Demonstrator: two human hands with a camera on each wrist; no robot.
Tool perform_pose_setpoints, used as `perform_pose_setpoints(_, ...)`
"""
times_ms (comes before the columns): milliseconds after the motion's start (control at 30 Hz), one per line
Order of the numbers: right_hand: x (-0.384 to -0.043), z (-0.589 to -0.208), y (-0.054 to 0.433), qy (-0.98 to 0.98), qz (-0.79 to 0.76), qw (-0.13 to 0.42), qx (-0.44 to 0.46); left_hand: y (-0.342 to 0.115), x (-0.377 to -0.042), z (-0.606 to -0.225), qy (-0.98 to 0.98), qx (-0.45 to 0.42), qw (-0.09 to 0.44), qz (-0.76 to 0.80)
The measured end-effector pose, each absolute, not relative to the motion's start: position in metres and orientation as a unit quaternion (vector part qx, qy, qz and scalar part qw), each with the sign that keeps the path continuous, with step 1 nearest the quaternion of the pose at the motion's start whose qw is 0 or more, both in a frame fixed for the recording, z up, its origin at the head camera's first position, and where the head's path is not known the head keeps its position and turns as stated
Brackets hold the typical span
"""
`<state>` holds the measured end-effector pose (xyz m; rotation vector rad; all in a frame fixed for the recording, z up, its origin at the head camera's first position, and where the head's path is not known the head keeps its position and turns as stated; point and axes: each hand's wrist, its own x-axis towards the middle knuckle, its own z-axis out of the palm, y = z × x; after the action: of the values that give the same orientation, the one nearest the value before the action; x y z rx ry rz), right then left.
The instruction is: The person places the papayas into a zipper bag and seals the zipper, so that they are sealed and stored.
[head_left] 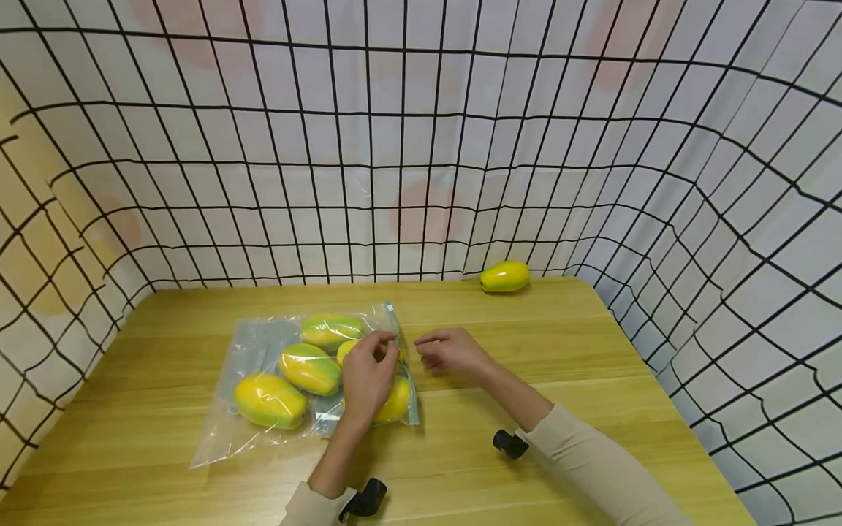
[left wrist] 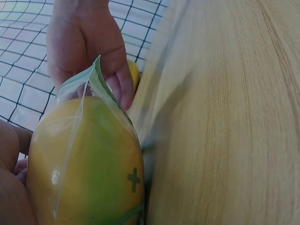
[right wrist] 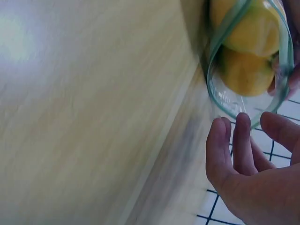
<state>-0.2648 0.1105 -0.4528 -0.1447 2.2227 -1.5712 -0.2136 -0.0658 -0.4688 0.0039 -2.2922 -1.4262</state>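
A clear zip bag (head_left: 253,343) lies flat on the table, holding several yellow-green, papaya-shaped fruits (head_left: 270,400). Its green-edged mouth (right wrist: 212,89) faces right and gapes in the right wrist view. My left hand (head_left: 370,376) is over the bag's right part, thumb and fingers pinching the edge by the mouth. One bagged fruit (left wrist: 89,164), with a small green cross printed over it, fills the left wrist view. My right hand (head_left: 454,352) hovers just right of the mouth, fingers relaxed and holding nothing; its fingertips (right wrist: 243,119) overlap the bag's rim in the right wrist view.
One loose yellow-green fruit (head_left: 505,277) lies at the table's back right, close to the netting. Black grid netting (head_left: 404,113) over pale cloth rises behind and on both sides of the wooden table (head_left: 526,351). Black wrist devices (head_left: 368,497) sit at both cuffs.
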Motion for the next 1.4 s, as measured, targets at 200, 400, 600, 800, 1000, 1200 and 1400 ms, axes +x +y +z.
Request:
perform_pose_setpoints(200,-0.268,-0.449,0.121,0.814,-0.553,0.173,-0.048,-0.067,-0.213,-0.468,-0.827,0.001,0.213,-0.520)
perform_pose_setpoints(400,-0.272,-0.447,0.135,0.825,-0.545,0.146,-0.042,-0.067,-0.213,-0.468,-0.824,0.001,0.213,-0.525)
perform_pose_setpoints(600,-0.272,-0.441,0.154,0.846,-0.519,0.114,-0.041,-0.066,-0.214,-0.470,-0.824,0.000,0.213,-0.525)
perform_pose_setpoints(800,-0.279,-0.430,0.166,0.876,-0.470,0.100,-0.040,-0.067,-0.214,-0.470,-0.827,0.003,0.213,-0.521)
perform_pose_setpoints(1000,-0.294,-0.421,0.184,0.901,-0.429,0.058,-0.027,-0.067,-0.214,-0.470,-0.826,0.003,0.222,-0.518)
perform_pose_setpoints(1200,-0.314,-0.423,0.206,0.917,-0.398,0.032,-0.010,-0.068,-0.215,-0.471,-0.827,0.002,0.229,-0.513)
perform_pose_setpoints(1400,-0.332,-0.426,0.219,0.932,-0.361,-0.018,-0.001,-0.068,-0.215,-0.472,-0.829,0.000,0.227,-0.511)
